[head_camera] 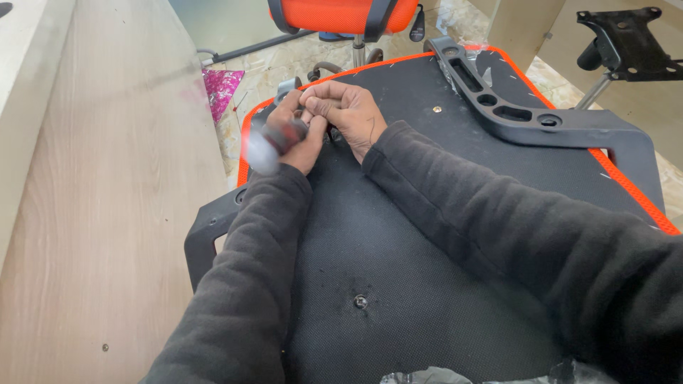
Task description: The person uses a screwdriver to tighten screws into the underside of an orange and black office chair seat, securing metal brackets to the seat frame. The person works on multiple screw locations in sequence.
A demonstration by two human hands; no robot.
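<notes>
Both hands (324, 124) together, fingers (320, 96) curled

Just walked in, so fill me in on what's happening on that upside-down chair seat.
A person in dark sleeves works on the black, orange-edged chair seat, which lies underside up on a pale wooden table. The left hand grips a blurred tool with a dark and grey handle near the seat's far left corner. The right hand pinches at the same spot; what it holds is hidden. A black plastic armrest bracket lies across the seat's right side. An orange mesh office chair stands beyond.
</notes>
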